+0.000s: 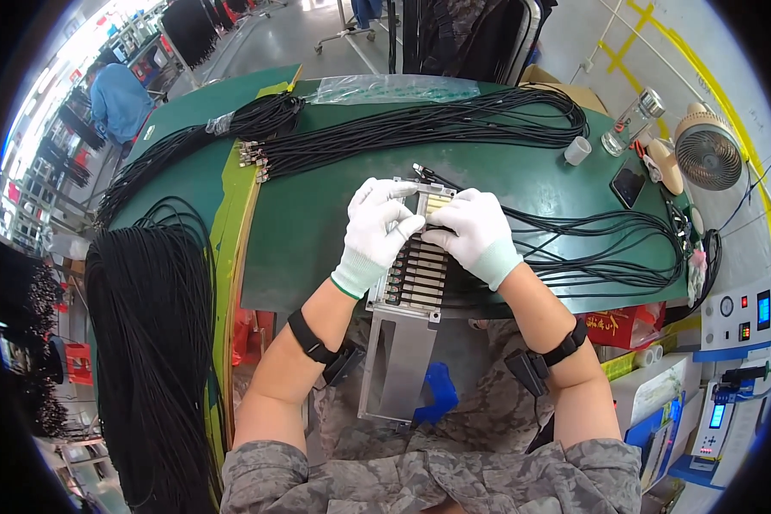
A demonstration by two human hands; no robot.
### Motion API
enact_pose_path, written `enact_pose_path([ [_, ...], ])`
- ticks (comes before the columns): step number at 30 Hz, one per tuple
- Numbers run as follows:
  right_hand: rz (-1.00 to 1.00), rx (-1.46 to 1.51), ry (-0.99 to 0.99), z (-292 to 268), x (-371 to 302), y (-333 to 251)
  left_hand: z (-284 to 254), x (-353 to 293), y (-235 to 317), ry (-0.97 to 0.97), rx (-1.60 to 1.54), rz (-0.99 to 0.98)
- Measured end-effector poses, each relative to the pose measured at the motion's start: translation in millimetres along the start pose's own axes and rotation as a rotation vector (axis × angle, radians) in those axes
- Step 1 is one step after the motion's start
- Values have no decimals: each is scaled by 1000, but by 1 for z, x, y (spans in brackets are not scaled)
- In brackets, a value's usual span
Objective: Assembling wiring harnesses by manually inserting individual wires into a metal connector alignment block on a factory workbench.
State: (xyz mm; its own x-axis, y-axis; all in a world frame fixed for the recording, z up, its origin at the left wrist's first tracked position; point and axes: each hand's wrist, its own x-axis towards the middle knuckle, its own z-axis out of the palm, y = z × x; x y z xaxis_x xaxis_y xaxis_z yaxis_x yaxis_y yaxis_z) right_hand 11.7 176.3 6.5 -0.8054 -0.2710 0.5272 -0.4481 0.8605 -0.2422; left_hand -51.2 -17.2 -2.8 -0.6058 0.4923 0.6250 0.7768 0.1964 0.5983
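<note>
A metal fixture (407, 343) with a row of slots reaches over the table's near edge. Black cable connectors (421, 278) lie side by side in its lower slots, and pale yellow strips (437, 204) show in the upper ones. My left hand (377, 224), in a white glove, is closed in a pinch at the fixture's left side; what it grips is hidden. Opposite it, my gloved right hand (473, 230) pinches what appears to be a black cable end, partly covered by the fingers. Black cables (574, 227) trail from under the right hand across the table.
Bundled black cables (420, 128) with metal ends lie across the green table (308, 223). A thick cable bundle (150, 343) hangs at left. At right are a glass bottle (632, 122), a white cup (577, 151), a phone (628, 185), a fan (708, 150) and bench instruments (737, 317).
</note>
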Motion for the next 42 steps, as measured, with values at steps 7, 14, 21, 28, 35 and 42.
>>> enact_pose_path([
  [7, -39, -93, 90, -2, 11, -18, -1, -2, -6, 24, -20, -2],
  [14, 101, 190, -1, -1, 7, -9, -1, 0, -5, 38, 14, 68],
  [21, 378, 471, -239, -7, 12, -8, -3, 2, -1, 31, 17, 96],
  [28, 54, 63, -83, -3, 10, -3, 1, 0, -5, 13, 17, 3],
  [35, 200, 50, -35, -23, 1, 19, -6, -1, -10, 167, 35, -90],
  [42, 282, 270, -113, -22, -4, 23, -7, -1, -13, 259, 166, -42],
])
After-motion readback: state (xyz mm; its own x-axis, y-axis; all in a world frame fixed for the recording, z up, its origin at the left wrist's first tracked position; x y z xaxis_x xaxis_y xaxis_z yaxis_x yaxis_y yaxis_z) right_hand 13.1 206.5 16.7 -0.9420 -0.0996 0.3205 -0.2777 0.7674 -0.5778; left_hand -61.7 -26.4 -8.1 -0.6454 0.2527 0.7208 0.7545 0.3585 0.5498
